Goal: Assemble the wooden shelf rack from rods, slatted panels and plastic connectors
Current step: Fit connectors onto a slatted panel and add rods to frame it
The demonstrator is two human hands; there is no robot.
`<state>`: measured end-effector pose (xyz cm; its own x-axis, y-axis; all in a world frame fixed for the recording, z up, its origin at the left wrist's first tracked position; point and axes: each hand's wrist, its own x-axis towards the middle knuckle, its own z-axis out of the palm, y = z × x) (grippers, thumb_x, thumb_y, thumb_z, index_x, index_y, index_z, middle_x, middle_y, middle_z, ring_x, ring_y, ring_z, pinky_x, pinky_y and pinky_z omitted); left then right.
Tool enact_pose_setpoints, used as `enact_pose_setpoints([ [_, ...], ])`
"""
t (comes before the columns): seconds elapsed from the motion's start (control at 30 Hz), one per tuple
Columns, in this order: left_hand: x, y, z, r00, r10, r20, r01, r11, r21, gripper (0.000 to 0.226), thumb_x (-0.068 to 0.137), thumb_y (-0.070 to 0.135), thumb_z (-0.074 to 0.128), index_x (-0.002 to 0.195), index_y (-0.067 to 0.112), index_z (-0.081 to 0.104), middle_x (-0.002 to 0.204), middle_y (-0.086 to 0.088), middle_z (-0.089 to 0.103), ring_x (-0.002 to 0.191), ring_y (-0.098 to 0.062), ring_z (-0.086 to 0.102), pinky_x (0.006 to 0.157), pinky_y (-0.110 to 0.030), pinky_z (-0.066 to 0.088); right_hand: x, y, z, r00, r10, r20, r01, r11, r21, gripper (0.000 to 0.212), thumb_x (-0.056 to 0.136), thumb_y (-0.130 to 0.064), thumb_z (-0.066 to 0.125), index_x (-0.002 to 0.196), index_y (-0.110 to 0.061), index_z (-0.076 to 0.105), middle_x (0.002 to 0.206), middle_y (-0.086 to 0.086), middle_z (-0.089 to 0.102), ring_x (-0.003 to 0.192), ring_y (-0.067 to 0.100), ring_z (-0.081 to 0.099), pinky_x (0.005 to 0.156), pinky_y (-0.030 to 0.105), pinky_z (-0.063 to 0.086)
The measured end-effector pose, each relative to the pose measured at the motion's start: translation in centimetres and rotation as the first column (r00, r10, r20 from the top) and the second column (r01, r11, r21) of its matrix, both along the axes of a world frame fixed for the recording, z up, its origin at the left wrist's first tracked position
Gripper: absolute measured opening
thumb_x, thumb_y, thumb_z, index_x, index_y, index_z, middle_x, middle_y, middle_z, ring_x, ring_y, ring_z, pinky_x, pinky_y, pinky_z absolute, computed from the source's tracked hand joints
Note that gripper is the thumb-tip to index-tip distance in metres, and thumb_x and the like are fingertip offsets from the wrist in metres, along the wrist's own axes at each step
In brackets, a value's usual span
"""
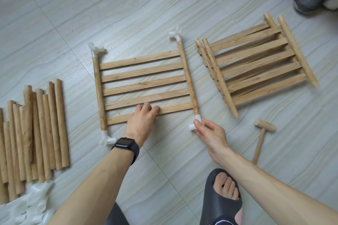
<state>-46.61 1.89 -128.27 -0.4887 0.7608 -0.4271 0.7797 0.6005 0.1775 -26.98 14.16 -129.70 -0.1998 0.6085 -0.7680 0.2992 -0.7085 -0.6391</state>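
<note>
Two hands at the near edge of a slatted panel (144,85) flat on the grey tiled floor (128,5).

Nearest, a dark rubber sandal (222,204). The left hand (141,121) lies fingers together on the closest flat slat. The right hand (210,134) pinches, thumb against fingers, the white plastic connector (197,119) capping the panel's near right corner. Round pale rods (58,124) lie left and a small wooden mallet (266,127) right, with stacked panels (256,64) beyond.

The left grip (141,118) rests on the slatted panel (144,86) while the right grip (210,133) pinches its near-right plastic connector (192,127).
</note>
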Motion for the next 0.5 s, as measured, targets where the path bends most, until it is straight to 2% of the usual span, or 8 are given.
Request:
enact_pose_setpoints([
  [0.07,-0.1,-0.2,0.1,1.000,-0.010,0.002,0.010,1.000,-0.005,0.041,0.102,0.010,0.033,0.139,0.021,0.046,0.128,-0.006,0.047,0.116,-0.026,0.043,0.071,-0.038,0.052,0.2,-0.1,0.3,0.986,0.137,0.099,-0.148,0.982,0.117,0.026,0.088,-0.023,0.079,0.111,-0.014,0.074,0.091,-0.005,0.078,0.086,0.003,0.072,0.087,0.024,0.055],
  [0.1,-0.1,-0.3,0.1,1.000,-0.018,-0.009,0.018,1.000,-0.008,0.042,0.100,0.008,0.034,0.139,0.021,0.047,0.127,-0.005,0.047,0.115,-0.025,0.043,0.067,-0.036,0.050,0.4,-0.1,0.4,0.963,0.212,0.166,-0.239,0.956,0.168,0.015,0.087,-0.027,0.079,0.102,-0.023,0.076,0.086,-0.010,0.078,0.086,0.002,0.071,0.088,0.025,0.055],
  [0.17,0.0,-0.5,0.0,0.999,-0.027,-0.025,0.027,1.000,-0.012,0.043,0.098,0.004,0.036,0.137,0.021,0.047,0.125,-0.004,0.047,0.113,-0.024,0.044,0.060,-0.033,0.042,0.5,0.0,0.6,0.942,0.259,0.212,-0.300,0.935,0.190,0.005,0.087,-0.030,0.080,0.089,-0.030,0.075,0.085,-0.013,0.077,0.088,0.004,0.071,0.089,0.027,0.054],
  [0.23,0.1,-0.6,-0.2,0.999,-0.032,-0.034,0.031,0.999,-0.017,0.043,0.098,0.002,0.039,0.136,0.020,0.047,0.125,-0.004,0.047,0.114,-0.024,0.043,0.058,-0.032,0.038,0.3,0.5,0.8,0.982,0.175,0.074,-0.181,0.980,0.083,0.011,0.087,-0.020,0.080,0.096,-0.024,0.074,0.092,-0.006,0.079,0.090,0.005,0.073,0.091,0.027,0.056],
  [0.3,0.0,-0.6,-0.3,0.998,-0.042,-0.036,0.041,0.999,-0.018,0.040,0.099,0.004,0.040,0.134,0.020,0.048,0.124,-0.004,0.048,0.114,-0.025,0.044,0.058,-0.032,0.038,0.3,1.2,0.8,0.998,0.044,-0.053,-0.048,0.995,-0.088,0.034,0.085,-0.011,0.081,0.116,-0.010,0.069,0.107,0.005,0.077,0.095,0.010,0.074,0.088,0.026,0.057],
  [0.4,-0.2,-0.7,-0.2,0.997,-0.071,-0.021,0.071,0.998,0.000,0.037,0.100,0.008,0.037,0.134,0.016,0.050,0.122,-0.006,0.050,0.112,-0.027,0.045,0.057,-0.034,0.041,0.7,2.3,0.9,0.993,0.041,-0.111,-0.064,0.976,-0.209,0.045,0.085,-0.010,0.080,0.126,0.002,0.065,0.113,0.012,0.075,0.103,0.018,0.073,0.081,0.022,0.060],
  [0.5,-0.3,-0.8,-0.1,0.996,-0.092,-0.019,0.092,0.996,0.001,0.039,0.100,0.009,0.034,0.136,0.016,0.048,0.124,-0.006,0.049,0.112,-0.026,0.044,0.059,-0.036,0.045,0.8,2.6,0.9,0.991,0.076,-0.109,-0.096,0.977,-0.192,0.045,0.086,-0.014,0.080,0.124,0.004,0.066,0.113,0.016,0.075,0.102,0.021,0.073,0.086,0.025,0.059],
])
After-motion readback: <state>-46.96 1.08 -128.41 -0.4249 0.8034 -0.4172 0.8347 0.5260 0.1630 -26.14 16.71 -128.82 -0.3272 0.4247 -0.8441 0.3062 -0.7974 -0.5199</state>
